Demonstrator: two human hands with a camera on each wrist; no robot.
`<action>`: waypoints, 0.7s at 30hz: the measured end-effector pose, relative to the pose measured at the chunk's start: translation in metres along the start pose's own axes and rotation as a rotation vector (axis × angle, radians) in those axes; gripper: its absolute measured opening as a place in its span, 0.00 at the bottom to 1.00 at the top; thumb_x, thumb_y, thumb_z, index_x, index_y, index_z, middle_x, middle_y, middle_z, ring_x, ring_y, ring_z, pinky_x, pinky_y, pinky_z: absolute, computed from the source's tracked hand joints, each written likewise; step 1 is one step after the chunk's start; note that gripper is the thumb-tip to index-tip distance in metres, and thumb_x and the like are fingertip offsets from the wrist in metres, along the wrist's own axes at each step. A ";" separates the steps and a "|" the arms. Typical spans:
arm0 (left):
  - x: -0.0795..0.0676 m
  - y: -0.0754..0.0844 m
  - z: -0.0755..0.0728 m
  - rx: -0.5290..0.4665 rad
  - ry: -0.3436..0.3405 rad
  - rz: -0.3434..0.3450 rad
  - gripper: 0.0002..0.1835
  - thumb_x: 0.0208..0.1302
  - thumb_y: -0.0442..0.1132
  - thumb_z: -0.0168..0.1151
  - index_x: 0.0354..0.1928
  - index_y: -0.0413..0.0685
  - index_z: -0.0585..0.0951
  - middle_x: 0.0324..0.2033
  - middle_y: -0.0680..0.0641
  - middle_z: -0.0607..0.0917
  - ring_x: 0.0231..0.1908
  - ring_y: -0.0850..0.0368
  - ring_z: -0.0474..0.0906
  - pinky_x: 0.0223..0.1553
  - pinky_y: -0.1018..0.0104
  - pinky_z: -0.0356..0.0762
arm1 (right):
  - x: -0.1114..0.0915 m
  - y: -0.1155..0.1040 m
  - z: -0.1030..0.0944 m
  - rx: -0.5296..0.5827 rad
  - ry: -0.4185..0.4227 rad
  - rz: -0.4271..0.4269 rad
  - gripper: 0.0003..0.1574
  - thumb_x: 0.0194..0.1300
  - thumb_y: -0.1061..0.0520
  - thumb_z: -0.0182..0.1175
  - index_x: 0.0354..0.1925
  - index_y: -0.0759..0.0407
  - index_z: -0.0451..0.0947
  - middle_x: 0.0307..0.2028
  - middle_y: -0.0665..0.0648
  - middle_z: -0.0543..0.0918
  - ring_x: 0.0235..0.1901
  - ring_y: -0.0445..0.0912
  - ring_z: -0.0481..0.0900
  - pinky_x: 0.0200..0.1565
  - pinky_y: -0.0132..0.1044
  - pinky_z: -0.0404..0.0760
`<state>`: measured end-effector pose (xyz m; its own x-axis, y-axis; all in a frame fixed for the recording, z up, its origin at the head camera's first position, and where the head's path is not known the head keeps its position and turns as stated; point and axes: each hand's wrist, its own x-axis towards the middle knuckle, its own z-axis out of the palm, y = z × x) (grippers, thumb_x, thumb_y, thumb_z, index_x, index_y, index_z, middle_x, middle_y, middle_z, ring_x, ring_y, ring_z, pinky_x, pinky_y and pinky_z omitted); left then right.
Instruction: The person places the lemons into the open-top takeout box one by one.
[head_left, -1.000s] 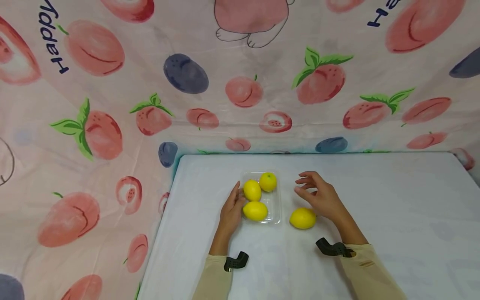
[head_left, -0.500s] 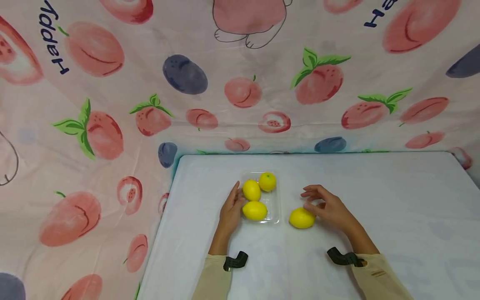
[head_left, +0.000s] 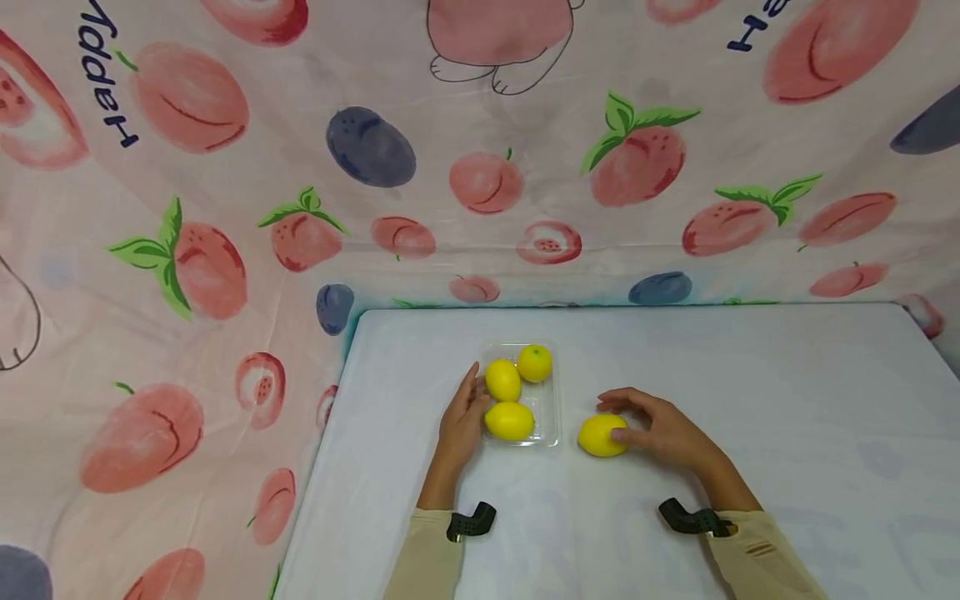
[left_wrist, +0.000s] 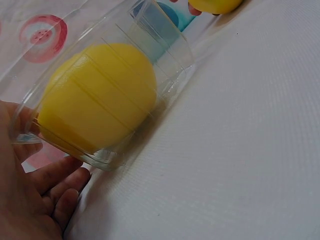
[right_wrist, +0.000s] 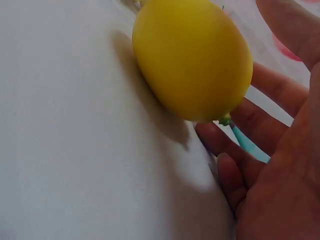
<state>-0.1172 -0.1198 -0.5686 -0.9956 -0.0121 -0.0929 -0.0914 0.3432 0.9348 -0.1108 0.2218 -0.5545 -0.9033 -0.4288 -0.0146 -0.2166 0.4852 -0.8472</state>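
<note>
A clear plastic tray holds 3 yellow lemons; its nearest lemon shows through the tray wall in the left wrist view. My left hand lies along the tray's left side, fingers extended and touching it. To the right of the tray, a loose lemon rests on the white tabletop. My right hand is around its right end, thumb overlapping the lemon and fingers reaching past its far side. In the right wrist view, this lemon has a green stem end turned toward the loosely bent fingers.
The white-covered table extends to the right and toward the front. A pink fruit-print cloth hangs behind the table and along its left side. Both wrists carry black camera mounts over beige sleeves.
My right hand has come down and toward the body from above the loose lemon to beside it, the thumb now over it. The left hand and tray have stayed in place.
</note>
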 end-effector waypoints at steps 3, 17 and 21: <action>0.000 -0.001 0.000 -0.001 -0.003 -0.003 0.30 0.78 0.47 0.48 0.78 0.75 0.60 0.69 0.55 0.75 0.66 0.53 0.72 0.71 0.46 0.66 | -0.001 0.002 0.000 0.003 -0.041 0.008 0.31 0.64 0.45 0.71 0.63 0.45 0.77 0.57 0.46 0.85 0.62 0.49 0.76 0.67 0.25 0.62; 0.000 -0.001 0.000 0.000 -0.013 0.009 0.30 0.78 0.47 0.48 0.78 0.75 0.59 0.69 0.55 0.75 0.66 0.53 0.72 0.71 0.46 0.66 | -0.007 0.011 0.000 -0.069 -0.074 -0.002 0.39 0.54 0.41 0.77 0.64 0.38 0.77 0.63 0.44 0.81 0.64 0.41 0.72 0.67 0.40 0.70; -0.001 -0.001 -0.001 0.003 -0.009 0.000 0.30 0.77 0.48 0.49 0.78 0.78 0.59 0.69 0.56 0.75 0.66 0.53 0.72 0.71 0.46 0.66 | -0.007 0.010 0.002 -0.068 -0.063 -0.001 0.40 0.53 0.41 0.78 0.63 0.38 0.78 0.62 0.45 0.81 0.64 0.42 0.73 0.67 0.37 0.70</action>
<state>-0.1159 -0.1209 -0.5694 -0.9954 -0.0031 -0.0959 -0.0911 0.3460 0.9338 -0.1060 0.2282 -0.5636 -0.8786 -0.4752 -0.0487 -0.2441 0.5343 -0.8093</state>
